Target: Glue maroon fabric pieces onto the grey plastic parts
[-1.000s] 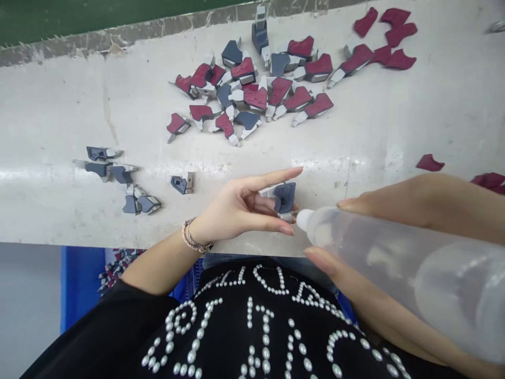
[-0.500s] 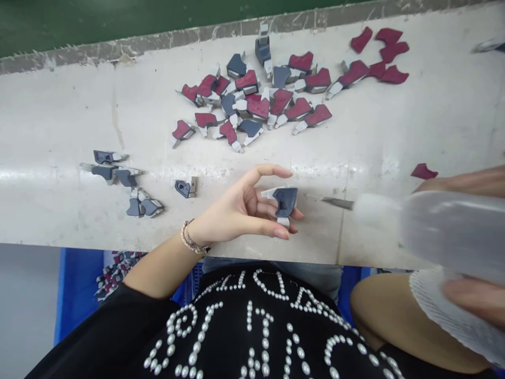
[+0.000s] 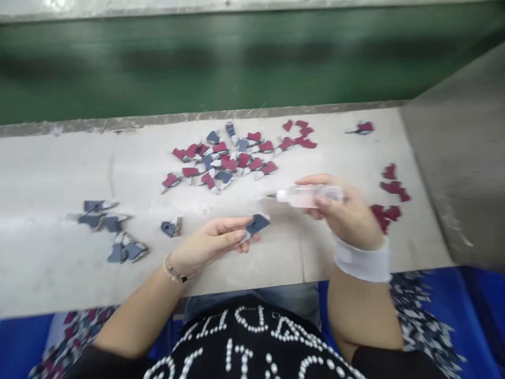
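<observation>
Between the thumb and fingers of my left hand (image 3: 221,237) is a small dark blue and light grey plastic part (image 3: 259,223). My right hand (image 3: 349,208) grips a translucent squeeze bottle (image 3: 310,196) lying sideways, its thin metal tip pointing left. That tip is above and slightly right of the held part, apart from it. To the left of my left hand lies another blue-grey part (image 3: 171,227). Several similar parts (image 3: 127,249) sit further left. Motion blurs the picture somewhat.
A group of maroon-and-grey and blue parts (image 3: 228,163) covers the table's middle back. Loose maroon pieces (image 3: 391,187) lie at the right, beside a grey panel (image 3: 461,158). Blue bins (image 3: 445,295) filled with parts stand below the front edge.
The view has tilted up and widened. My right hand has come away from close to the camera with the bottle. The part in my left hand has turned, and my fingers have closed on it.
</observation>
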`<action>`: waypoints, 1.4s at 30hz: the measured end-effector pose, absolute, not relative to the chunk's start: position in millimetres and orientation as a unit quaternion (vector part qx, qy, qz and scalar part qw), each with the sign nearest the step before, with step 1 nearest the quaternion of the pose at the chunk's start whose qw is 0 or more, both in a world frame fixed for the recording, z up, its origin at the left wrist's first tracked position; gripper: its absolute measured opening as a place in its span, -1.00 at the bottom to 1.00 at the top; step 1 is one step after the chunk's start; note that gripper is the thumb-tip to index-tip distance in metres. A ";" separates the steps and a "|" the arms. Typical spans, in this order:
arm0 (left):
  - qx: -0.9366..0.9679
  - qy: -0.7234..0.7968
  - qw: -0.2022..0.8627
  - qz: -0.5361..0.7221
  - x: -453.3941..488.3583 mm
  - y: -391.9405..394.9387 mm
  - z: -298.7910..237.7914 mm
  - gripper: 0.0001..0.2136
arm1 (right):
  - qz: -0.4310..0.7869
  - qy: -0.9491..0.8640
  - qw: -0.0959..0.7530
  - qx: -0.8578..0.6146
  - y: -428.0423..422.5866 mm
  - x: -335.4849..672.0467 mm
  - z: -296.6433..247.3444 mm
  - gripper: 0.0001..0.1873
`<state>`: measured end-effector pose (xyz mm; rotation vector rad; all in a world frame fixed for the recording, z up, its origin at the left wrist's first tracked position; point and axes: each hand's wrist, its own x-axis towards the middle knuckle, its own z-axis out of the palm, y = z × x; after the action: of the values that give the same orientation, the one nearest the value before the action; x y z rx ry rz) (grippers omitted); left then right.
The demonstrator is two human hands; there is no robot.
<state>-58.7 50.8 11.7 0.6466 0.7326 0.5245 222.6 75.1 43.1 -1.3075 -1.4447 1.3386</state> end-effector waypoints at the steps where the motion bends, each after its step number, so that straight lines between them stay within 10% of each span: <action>1: 0.312 0.357 0.848 0.237 -58.9 50.2 13.5 -0.64 | 0.537 -0.561 0.387 -0.497 76.0 222.4 41.2 -0.53; 17: 0.420 0.419 0.753 0.285 -58.2 46.2 22.9 -0.70 | 0.506 -0.667 0.330 -0.436 100.5 172.1 12.5 -0.62; 24: 0.438 0.352 0.761 0.326 -51.4 32.0 42.7 -0.77 | 0.359 -0.656 0.271 -0.606 79.2 227.0 22.8 -0.36; 36: 0.341 0.221 0.844 0.349 -49.1 6.6 38.0 -0.72 | 0.222 -0.529 0.088 -0.814 41.9 324.6 14.2 -0.74; 42: 0.338 0.203 0.848 0.353 -51.1 1.8 42.4 -0.75 | 0.155 -0.520 0.059 -0.838 39.4 328.8 27.4 -0.57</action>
<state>-51.1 1.8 42.4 0.7131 0.4285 0.7436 328.8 39.4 27.4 -2.5372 -1.5763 0.4705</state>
